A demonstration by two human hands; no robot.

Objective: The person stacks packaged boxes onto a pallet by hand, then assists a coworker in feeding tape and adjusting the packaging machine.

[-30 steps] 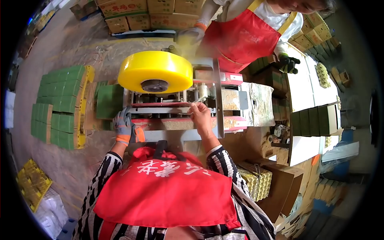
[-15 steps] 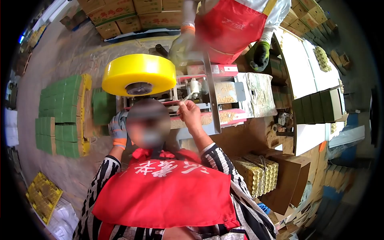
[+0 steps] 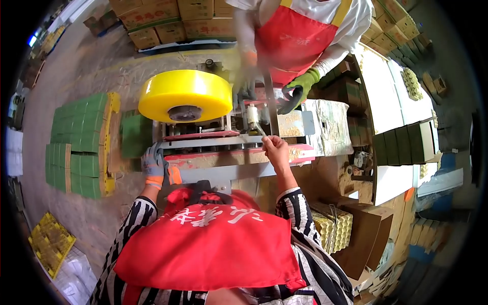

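Now drawing the pinched strip (image 3: pixel 261 130) farther right with the right hand (image 3: pixel 277 151), apparently lengthening it, with grip unclear in the left hand (image 3: pixel 153 161)!

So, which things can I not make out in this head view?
Head view:
Held end of thin strip: the right hand covers it.
Beneath the gloved left hand: covered by it.
Co-worker's hand beside the yellow roll: blurred.
Upper cartons: cut by the top edge.

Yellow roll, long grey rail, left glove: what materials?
Yellow roll: probably wound plastic film; glossy, with bright highlights.
Long grey rail: likely metal, perhaps painted; smooth and straight-edged.
Left glove: apparently fabric, possibly coated; matte grey, with a snug orange cuff.
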